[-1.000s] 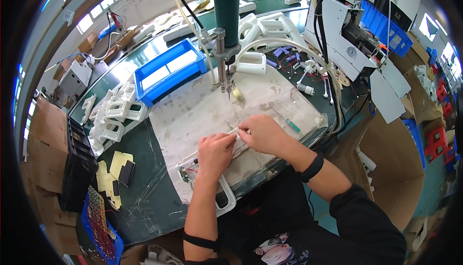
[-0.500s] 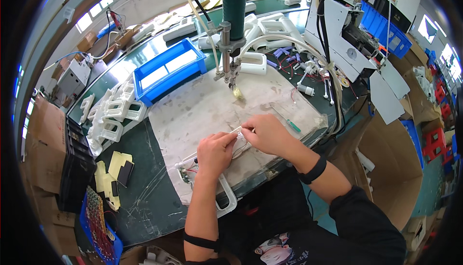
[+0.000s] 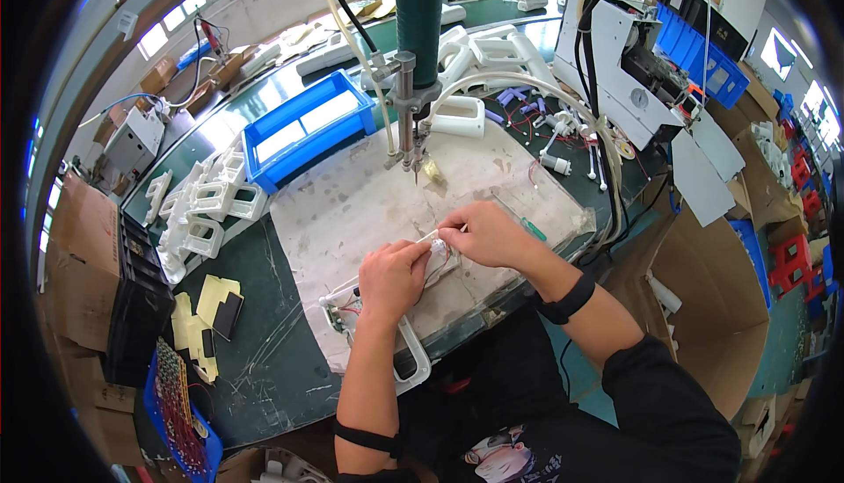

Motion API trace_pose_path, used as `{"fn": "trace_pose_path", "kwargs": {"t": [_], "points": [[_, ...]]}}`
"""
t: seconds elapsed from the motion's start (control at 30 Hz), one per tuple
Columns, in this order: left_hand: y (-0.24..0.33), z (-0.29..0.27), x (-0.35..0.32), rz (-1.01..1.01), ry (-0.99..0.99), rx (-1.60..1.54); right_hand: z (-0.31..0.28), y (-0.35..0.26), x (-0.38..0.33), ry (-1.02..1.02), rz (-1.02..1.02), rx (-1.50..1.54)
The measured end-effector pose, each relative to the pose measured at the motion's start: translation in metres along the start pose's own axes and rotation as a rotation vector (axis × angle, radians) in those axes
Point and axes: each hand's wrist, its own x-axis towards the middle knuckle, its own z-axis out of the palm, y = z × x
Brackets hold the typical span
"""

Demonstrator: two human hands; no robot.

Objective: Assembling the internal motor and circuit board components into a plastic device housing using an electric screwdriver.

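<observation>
A white plastic housing with a looped handle (image 3: 418, 353) lies open at the mat's near edge. Inside it are thin wires and a small green circuit board (image 3: 333, 316). My left hand (image 3: 392, 281) is closed over the housing's middle, its fingertips on the upper rim. At the housing's far end, the fingers of my right hand (image 3: 485, 235) are pinched together beside a small white part (image 3: 439, 245). Whatever those fingertips grip is hidden. A power screwdriver (image 3: 417, 52) hangs point down beyond both hands, its bit above the mat.
A stained pale mat (image 3: 352, 202) covers the green table. Behind it stands a blue tray (image 3: 264, 167); white housings (image 3: 207, 206) pile up at left. A green-handled screwdriver (image 3: 533, 229) lies right of my right hand, near motors and wires (image 3: 556, 164). An open carton (image 3: 703, 307) stands at right.
My right hand has shifted slightly up and left, showing more of the small white part. The hanging screwdriver has swung a little left. My left hand stays put.
</observation>
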Motion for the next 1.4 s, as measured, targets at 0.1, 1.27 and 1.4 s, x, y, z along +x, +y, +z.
{"fn": "trace_pose_path", "kwargs": {"t": [0.1,1.27,1.4], "points": [[-0.001,-0.001,-0.001,0.0,0.033,-0.019,0.0,0.0,-0.002,0.011,0.029,0.055],[-0.003,0.003,-0.001,-0.132,0.194,-0.388,0.012,0.021,-0.041,0.161,0.263,0.713],[-0.004,0.003,0.0,-0.206,0.197,-0.428,0.013,0.022,-0.043,0.127,0.273,0.782]]}}
